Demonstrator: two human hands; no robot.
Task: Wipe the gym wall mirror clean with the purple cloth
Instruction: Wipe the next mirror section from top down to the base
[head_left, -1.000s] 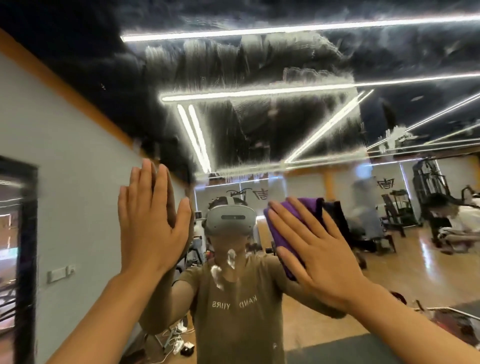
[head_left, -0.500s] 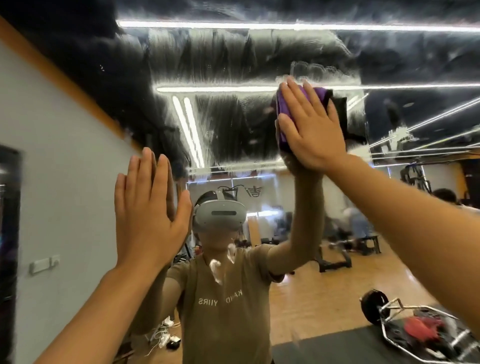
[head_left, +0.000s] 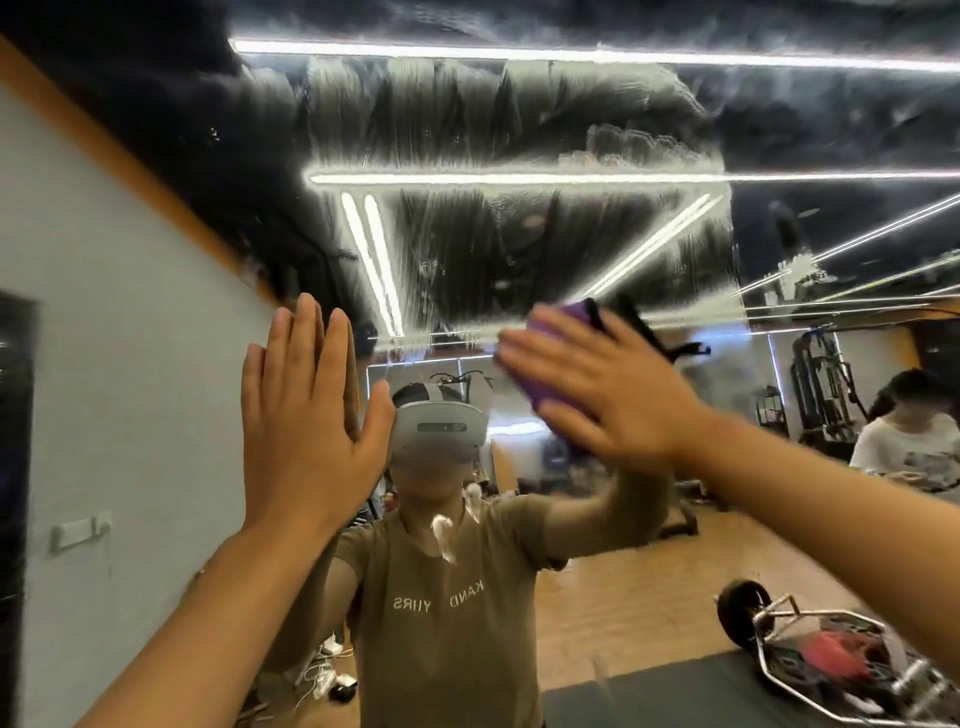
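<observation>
Pressing the purple cloth (head_left: 558, 364) flat against the mirror (head_left: 519, 119) with the right hand (head_left: 602, 395), fingers straight and spread wide, cloth sandwiched between palm and glass at about head height of the reflection. Left hand (head_left: 306, 415) planted flat on the glass too, fingers straight and close together, holding nothing. Streaky wet smears across the upper mirror above both hands. Reflected below right: a metal barbell frame (head_left: 810, 660) on a dark floor mat (head_left: 649, 696).

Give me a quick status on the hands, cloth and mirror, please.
Left hand flat on the mirror, empty. Right hand pressing the purple cloth against the glass. Wet streaks above. Nothing blocking.
</observation>
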